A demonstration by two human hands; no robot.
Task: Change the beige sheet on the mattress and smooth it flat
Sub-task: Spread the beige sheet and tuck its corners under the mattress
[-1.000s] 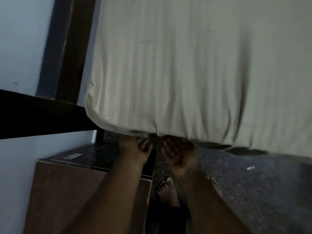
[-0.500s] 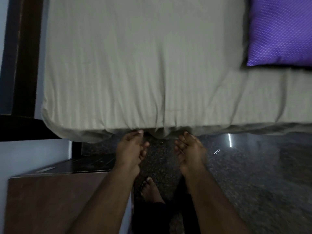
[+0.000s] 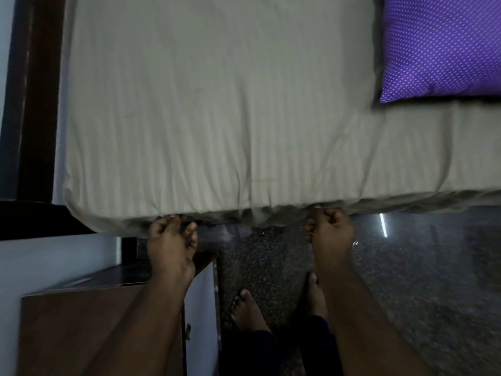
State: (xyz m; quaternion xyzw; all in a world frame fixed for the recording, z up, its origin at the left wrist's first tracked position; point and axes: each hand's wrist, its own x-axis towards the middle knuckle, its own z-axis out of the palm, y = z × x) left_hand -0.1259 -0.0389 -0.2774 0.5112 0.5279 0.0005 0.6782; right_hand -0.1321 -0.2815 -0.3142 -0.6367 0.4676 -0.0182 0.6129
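A beige striped sheet (image 3: 217,109) covers the mattress and wraps over its near edge, with creases fanning up from that edge. My left hand (image 3: 170,240) is at the sheet's lower edge near the left corner, fingers curled up under the fabric. My right hand (image 3: 329,232) is further right at the same edge, fingers curled and tucked under the bunched sheet. The fingertips of both hands are hidden below the edge, so the grip itself is hard to see.
A purple dotted pillow (image 3: 442,44) lies on the bed at upper right. A dark wooden bed frame (image 3: 35,104) runs along the left. A brown bedside cabinet (image 3: 89,327) stands at lower left. My bare feet (image 3: 246,310) stand on the dark speckled floor (image 3: 420,280).
My hands have spread apart along the mattress's near edge, the right one moving right. The view has shifted right, bringing the purple pillow into sight.
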